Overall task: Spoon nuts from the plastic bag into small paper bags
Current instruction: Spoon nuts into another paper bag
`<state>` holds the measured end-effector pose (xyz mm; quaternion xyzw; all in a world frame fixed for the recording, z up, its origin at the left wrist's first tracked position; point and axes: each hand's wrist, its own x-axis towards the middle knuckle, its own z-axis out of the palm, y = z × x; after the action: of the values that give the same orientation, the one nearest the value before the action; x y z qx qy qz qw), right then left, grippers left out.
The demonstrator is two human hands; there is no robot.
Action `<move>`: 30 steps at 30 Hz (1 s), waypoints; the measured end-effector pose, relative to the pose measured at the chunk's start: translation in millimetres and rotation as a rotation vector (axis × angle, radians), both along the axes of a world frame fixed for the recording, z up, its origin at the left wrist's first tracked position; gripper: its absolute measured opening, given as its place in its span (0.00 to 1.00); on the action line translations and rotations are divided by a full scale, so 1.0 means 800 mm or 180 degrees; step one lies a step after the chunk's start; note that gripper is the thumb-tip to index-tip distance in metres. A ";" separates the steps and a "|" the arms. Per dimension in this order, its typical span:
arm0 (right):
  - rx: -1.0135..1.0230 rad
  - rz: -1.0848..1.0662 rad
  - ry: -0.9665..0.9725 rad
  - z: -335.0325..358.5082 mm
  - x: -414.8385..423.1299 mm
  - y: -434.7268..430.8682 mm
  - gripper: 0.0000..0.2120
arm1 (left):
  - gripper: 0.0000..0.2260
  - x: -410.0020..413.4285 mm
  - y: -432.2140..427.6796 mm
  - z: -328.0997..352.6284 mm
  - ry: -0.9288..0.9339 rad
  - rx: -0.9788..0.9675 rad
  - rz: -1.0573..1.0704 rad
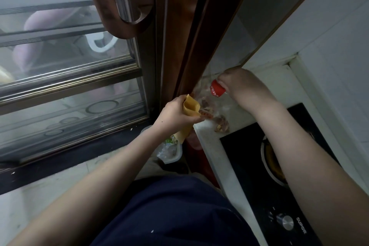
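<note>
My left hand point(175, 114) grips a small tan paper bag point(189, 116) with its mouth open and turned up, just past the left edge of the counter. My right hand point(241, 86) holds a small red scoop point(216, 90), tipped down into a clear plastic bag point(217, 106) that lies on the counter. Brown nuts point(221, 124) show through the plastic near the counter's front corner. The scoop's inside is hidden, so I cannot tell whether it holds nuts.
The white counter point(207, 138) carries a black gas hob point(269, 185) with a burner and a silver knob point(286, 222). A sliding glass door with a brown frame point(179, 46) stands to the left. Below the paper bag, a bin point(169, 150) with plastic wrappers sits on the floor.
</note>
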<state>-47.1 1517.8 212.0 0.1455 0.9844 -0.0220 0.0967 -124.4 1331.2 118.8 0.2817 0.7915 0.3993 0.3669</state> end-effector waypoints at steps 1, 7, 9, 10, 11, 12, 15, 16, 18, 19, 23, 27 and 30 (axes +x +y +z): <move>-0.0017 -0.0025 -0.0101 -0.004 -0.004 -0.001 0.07 | 0.42 -0.001 0.000 -0.004 0.0002 -0.0028 0.0015; -0.0080 0.0053 -0.0404 -0.019 -0.016 -0.002 0.08 | 0.43 -0.001 0.001 -0.021 0.0053 -0.0265 -0.0008; -0.0239 -0.0110 -0.0382 -0.027 -0.019 -0.003 0.05 | 0.44 0.000 0.001 -0.024 0.0051 -0.0300 -0.0028; -0.0409 -0.0309 -0.0370 -0.031 -0.021 -0.004 0.06 | 0.45 0.001 0.001 -0.025 0.0038 -0.0317 -0.0031; -0.0469 -0.0431 -0.0414 -0.036 -0.023 -0.005 0.08 | 0.45 0.001 0.001 -0.027 0.0024 -0.0328 -0.0031; -0.0523 -0.0529 -0.0439 -0.040 -0.025 -0.007 0.10 | 0.45 0.002 0.001 -0.028 0.0015 -0.0332 -0.0034; -0.0632 -0.0806 -0.0611 -0.053 -0.029 -0.007 0.12 | 0.45 0.003 0.001 -0.032 0.0020 -0.0355 -0.0054; -0.0606 -0.0838 -0.0654 -0.054 -0.027 -0.009 0.12 | 0.45 0.003 0.002 -0.033 0.0021 -0.0370 -0.0066; -0.0491 -0.0772 -0.0660 -0.056 -0.026 -0.009 0.05 | 0.45 0.004 0.002 -0.037 0.0030 -0.0413 -0.0101; -0.0462 -0.0796 -0.0691 -0.058 -0.025 -0.006 0.06 | 0.45 0.005 0.002 -0.038 0.0030 -0.0438 -0.0121; -0.0521 -0.1018 -0.0700 -0.059 -0.018 0.004 0.12 | 0.44 0.006 0.003 -0.041 -0.0028 -0.0501 -0.0188; -0.0711 -0.1214 -0.0612 -0.058 -0.007 0.016 0.12 | 0.41 0.009 0.004 -0.044 -0.0219 -0.0535 -0.0437; -0.0806 -0.1298 -0.0516 -0.054 0.002 0.022 0.12 | 0.42 0.016 0.007 -0.047 -0.0250 -0.0568 -0.0657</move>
<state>-45.9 1535.4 169.0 0.3291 0.9131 -0.1524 0.1864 -111.3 1336.9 81.3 0.3120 0.7757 0.2982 0.4604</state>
